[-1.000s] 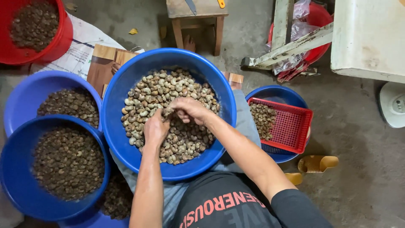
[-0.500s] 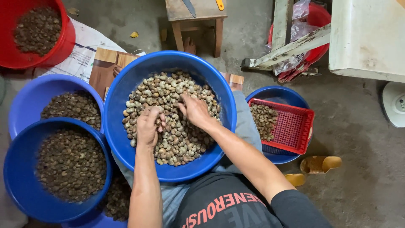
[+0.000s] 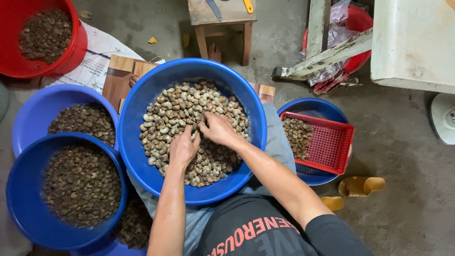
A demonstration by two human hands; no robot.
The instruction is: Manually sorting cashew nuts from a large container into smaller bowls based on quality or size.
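A big blue basin sits on my lap, filled with pale grey-brown nuts. Both hands are down in the pile near its middle, almost touching. My left hand lies palm down on the nuts with its fingertips pushed in among them. My right hand is just to its right, fingers curled and pinching at nuts beside the left fingertips. Whether the left hand holds anything is hidden by the pile.
Two blue basins of darker nuts stand to the left, with a red bucket behind them. On the right a red mesh basket rests in a blue bowl. Ahead are a wooden stool and a white frame.
My hands, apart half a second ago, have come together again in the middle of the pile. The left hand has moved right and flattened onto the nuts.
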